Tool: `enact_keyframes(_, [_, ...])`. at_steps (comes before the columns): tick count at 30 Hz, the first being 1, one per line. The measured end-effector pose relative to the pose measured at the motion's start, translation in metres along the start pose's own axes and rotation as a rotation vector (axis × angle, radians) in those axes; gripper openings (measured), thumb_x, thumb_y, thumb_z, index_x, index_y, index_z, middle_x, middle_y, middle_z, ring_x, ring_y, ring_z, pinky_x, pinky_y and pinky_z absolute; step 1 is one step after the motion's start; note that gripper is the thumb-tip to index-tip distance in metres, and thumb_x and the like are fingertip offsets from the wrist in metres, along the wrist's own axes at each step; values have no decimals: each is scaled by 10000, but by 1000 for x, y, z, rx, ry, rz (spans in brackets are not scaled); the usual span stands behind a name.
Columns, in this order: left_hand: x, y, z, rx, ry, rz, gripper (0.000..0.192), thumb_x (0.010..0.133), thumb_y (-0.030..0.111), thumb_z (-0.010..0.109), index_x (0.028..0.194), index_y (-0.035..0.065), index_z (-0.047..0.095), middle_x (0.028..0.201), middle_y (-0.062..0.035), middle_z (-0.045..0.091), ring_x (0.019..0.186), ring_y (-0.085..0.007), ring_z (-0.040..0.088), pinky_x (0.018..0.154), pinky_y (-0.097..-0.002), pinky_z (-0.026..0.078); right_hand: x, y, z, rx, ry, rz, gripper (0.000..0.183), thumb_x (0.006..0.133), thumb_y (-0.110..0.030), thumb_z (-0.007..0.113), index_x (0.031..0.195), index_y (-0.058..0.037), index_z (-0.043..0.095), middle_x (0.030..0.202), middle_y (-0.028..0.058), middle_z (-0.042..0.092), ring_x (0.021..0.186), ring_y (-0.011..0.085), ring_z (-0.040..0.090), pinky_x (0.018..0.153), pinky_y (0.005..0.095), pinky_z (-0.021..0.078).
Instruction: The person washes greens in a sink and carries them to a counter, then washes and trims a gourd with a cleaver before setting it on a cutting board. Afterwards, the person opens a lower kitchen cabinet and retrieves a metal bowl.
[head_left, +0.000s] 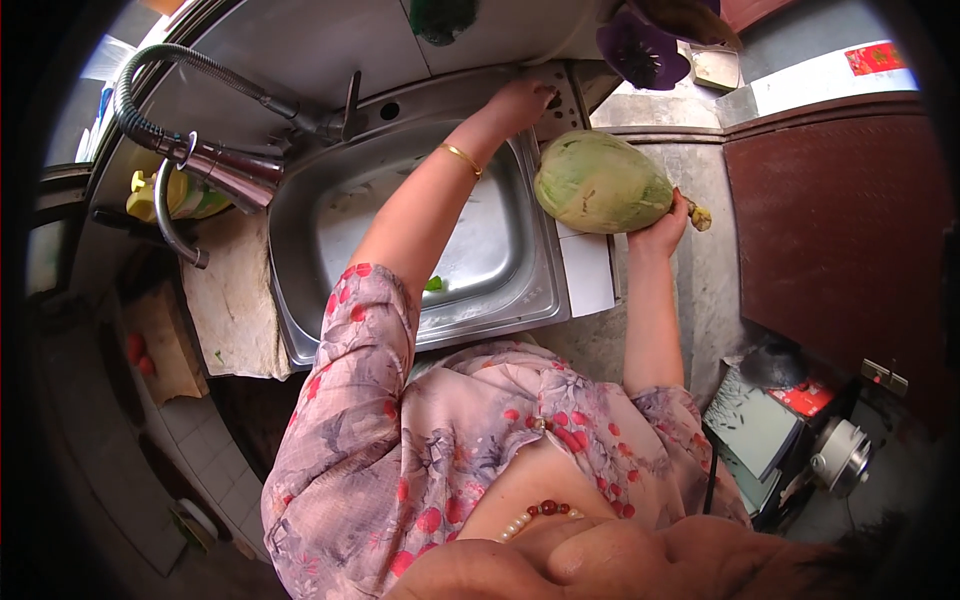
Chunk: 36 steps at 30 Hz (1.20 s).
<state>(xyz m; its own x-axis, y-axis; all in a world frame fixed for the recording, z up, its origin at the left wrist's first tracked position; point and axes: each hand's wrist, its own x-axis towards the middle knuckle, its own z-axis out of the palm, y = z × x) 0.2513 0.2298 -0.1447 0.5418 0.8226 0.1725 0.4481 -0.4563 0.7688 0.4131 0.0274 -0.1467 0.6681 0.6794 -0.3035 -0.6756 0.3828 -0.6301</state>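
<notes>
A large pale-green gourd (602, 182) with a dry stem lies sideways beyond the right rim of the stainless steel sink (555, 304). My right hand (660, 227) grips its stem end from below. My left hand (521, 105), with a gold bangle on the wrist, reaches across the sink to its back right corner. Its fingers are bent by a ledge with dark spots (561, 101); whether they hold something small there is hidden. Inside the basin lies a scrap of green leaf (433, 283), with a little water around it.
At the left a pull-down faucet (232, 176) overhangs the sink's edge, near a yellow bottle (154, 195). A beige cloth (232, 300) covers the counter there. A dark red door (840, 217) stands at the right, above a white-and-steel appliance (840, 454).
</notes>
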Motion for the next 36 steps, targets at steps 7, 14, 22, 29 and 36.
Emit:
enact_keyframes(7, [18, -4, -5, 71, -113, 20, 273, 821, 196, 486, 1007, 34, 605, 890, -162, 630, 799, -292, 608, 742, -330, 470, 6, 0, -4, 21, 51, -9, 305, 846, -265, 370, 955, -32, 535, 999, 102, 575, 936, 254, 547, 825, 376, 442])
enact_keyframes(14, [20, -2, -4, 99, 74, 184, 214, 775, 121, 486, 892, 24, 637, 949, -165, 619, 868, -298, 595, 766, -343, 465, 4, 1, 1, -4, 21, -11, 265, 840, -287, 411, 931, -66, 526, 976, 68, 557, 922, 231, 534, 812, 361, 431])
enact_keyframes(22, [21, 5, -21, 398, -192, 173, 325, 772, 133, 489, 1081, 75, 569, 999, -186, 586, 932, -338, 557, 813, -388, 448, 0, 2, 2, -28, 16, -24, 272, 842, -286, 404, 938, -63, 526, 970, 67, 556, 922, 232, 534, 817, 363, 430])
enact_keyframes(29, [0, 2, -27, 198, 113, 345, 338, 767, 129, 513, 1097, 78, 565, 972, -169, 606, 902, -341, 569, 796, -393, 459, 8, 2, -1, -48, 20, -2, 296, 841, -271, 389, 973, -41, 521, 1029, 88, 551, 980, 252, 519, 851, 394, 420])
enact_keyframes(36, [-55, -12, -59, -97, -59, 156, 302, 746, 83, 506, 1026, 1, 584, 937, -172, 617, 880, -272, 601, 769, -333, 470, 23, -3, -4, -111, -29, 45, 344, 847, -277, 392, 1044, -29, 526, 1077, 112, 555, 1018, 282, 519, 885, 415, 413])
